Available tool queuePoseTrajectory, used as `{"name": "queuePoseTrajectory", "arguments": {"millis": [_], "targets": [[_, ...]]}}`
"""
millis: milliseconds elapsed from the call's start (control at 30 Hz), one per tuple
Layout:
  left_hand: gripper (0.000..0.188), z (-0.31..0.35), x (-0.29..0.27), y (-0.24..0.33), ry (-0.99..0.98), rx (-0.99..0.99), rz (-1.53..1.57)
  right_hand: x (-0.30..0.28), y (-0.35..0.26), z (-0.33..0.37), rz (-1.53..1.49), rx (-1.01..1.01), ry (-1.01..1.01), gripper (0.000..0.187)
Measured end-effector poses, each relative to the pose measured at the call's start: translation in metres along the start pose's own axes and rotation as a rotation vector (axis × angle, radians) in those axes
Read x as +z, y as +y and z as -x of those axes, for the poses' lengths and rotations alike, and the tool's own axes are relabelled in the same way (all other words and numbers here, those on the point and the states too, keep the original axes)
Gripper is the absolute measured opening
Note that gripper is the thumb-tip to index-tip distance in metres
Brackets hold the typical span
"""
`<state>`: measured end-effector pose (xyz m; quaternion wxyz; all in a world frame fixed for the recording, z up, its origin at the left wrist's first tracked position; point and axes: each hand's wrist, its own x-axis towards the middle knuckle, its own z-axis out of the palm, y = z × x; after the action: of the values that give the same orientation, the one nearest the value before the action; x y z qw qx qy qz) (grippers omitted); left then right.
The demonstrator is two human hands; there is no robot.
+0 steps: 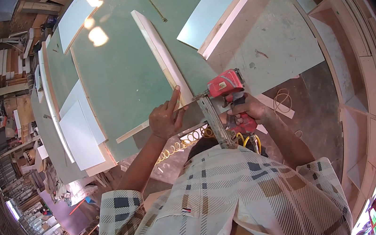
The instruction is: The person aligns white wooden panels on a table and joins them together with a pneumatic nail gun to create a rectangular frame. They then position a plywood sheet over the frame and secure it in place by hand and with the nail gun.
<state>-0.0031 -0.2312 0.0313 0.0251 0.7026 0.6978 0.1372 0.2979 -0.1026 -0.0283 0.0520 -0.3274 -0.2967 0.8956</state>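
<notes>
My right hand [249,109] is wrapped round the handle of a red nail gun [225,83]. The gun's long metal magazine [215,122] points back toward my body, and its nose is at the near end of a long white-faced wooden board [160,54]. My left hand [165,120] grips the corner where that board meets a thin wooden strip [133,131]. Its index finger stretches along the board, and the other fingers bend over the joint. A yellow coiled air hose [177,147] hangs below, between my arms. The exact contact at the gun's nose is too small to make out.
The green tabletop [116,74] carries an L-shaped white panel piece [215,14] at the far right. White panels [77,127] lie to the left. A wooden shelf frame [345,49] stands along the right side. Stacked timber [5,65] fills the far left.
</notes>
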Motion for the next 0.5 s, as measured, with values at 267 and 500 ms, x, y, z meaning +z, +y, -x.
{"name": "queuePoseTrajectory", "arguments": {"millis": [267,500], "targets": [[0.072,-0.0012,-0.0063,0.0024,-0.072,-0.025,0.062,-0.0019,0.0048,-0.0037,-0.031,0.001,-0.029,0.046],[0.070,0.0000,-0.0064,0.0014,-0.054,-0.011,0.087,0.0041,-0.0020,-0.0004,-0.033,-0.013,-0.029,0.044]]}}
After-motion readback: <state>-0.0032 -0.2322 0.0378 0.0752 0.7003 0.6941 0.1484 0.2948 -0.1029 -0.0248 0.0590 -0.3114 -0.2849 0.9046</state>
